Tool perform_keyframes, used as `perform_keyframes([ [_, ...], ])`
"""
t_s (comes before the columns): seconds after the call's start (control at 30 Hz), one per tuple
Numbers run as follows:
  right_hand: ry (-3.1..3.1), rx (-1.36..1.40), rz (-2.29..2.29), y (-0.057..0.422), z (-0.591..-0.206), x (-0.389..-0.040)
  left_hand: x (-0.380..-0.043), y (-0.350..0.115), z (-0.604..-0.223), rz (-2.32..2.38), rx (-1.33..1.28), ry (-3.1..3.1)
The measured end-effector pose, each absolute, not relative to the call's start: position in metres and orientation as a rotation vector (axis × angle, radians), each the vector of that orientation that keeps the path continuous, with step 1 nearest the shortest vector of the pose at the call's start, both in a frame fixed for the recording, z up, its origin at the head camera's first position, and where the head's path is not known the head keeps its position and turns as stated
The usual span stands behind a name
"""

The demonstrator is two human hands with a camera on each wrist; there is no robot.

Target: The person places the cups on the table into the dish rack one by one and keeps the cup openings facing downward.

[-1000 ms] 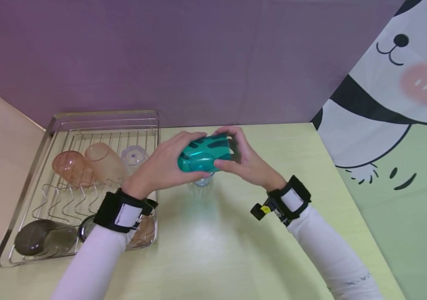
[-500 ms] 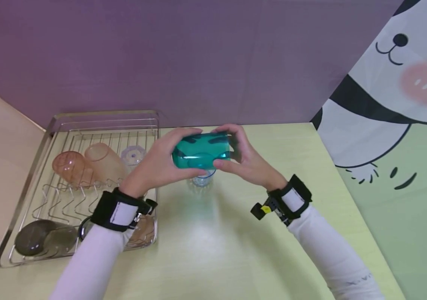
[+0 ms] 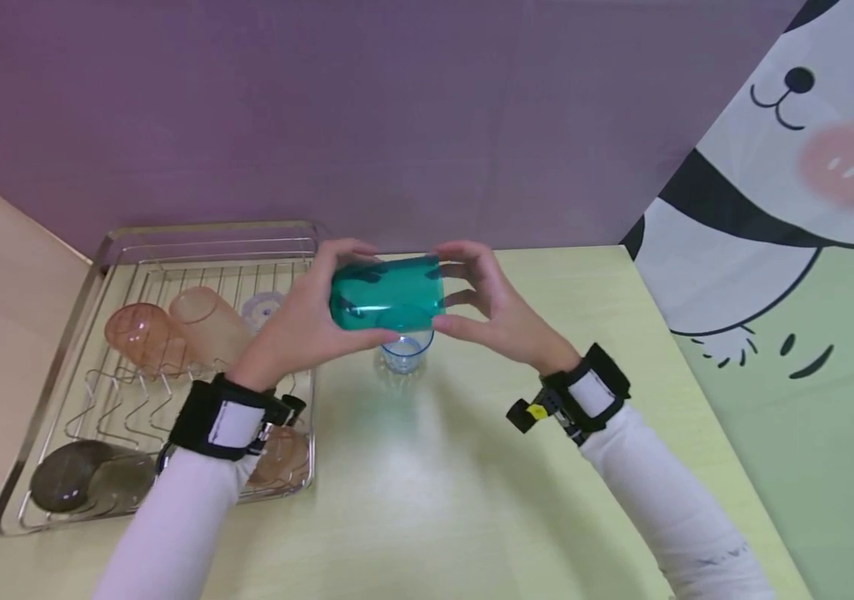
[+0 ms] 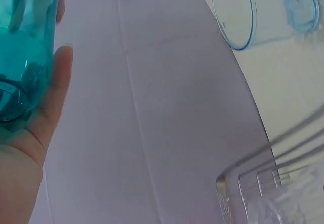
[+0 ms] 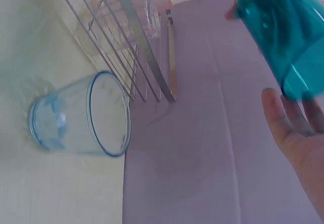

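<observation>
A translucent teal cup (image 3: pixel 389 293) with dark markings is held sideways above the table, its base toward my left palm. My left hand (image 3: pixel 305 312) grips that base end, thumb along the near side, as the left wrist view also shows. At the opposite end, my right hand (image 3: pixel 497 317) has its fingers spread, with the fingertips at or just off the cup's rim. Below the teal cup, a clear blue-rimmed glass (image 5: pixel 83 115) stands upright on the table, partly hidden in the head view.
On the left, a wire dish rack (image 3: pixel 130 417) holds an orange cup (image 3: pixel 143 333), a pale peach cup (image 3: pixel 209 321), a clear piece (image 3: pixel 260 308), a dark grey cup (image 3: pixel 70 475) and a brownish cup (image 3: pixel 280 458). A purple backdrop (image 3: pixel 397 125) rises behind the table.
The teal cup and my left hand have moved left toward the rack. My right hand's fingers have loosened from around the rim end. More of the blue-rimmed glass shows.
</observation>
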State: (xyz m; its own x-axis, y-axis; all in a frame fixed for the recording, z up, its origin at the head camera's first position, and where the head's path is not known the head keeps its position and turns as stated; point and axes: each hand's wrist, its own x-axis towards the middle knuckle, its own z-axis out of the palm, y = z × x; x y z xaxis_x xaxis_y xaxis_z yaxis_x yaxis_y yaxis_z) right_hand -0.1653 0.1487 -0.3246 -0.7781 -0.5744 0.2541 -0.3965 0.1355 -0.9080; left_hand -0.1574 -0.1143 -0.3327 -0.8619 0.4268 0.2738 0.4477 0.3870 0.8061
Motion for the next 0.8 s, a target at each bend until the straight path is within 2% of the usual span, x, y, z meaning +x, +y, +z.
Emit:
perform_keyframes([
  [0.17,2.228,-0.955,-1.773,0.163,-0.325,-0.168,-0.157,-0.128,-0.329,-1.524,-0.675,-2.630],
  [0.8,2.296,-0.840,-1.795,0.191,-0.331,-0.173,-0.162,-0.159,-0.331,-1.525,-0.521,-2.611],
])
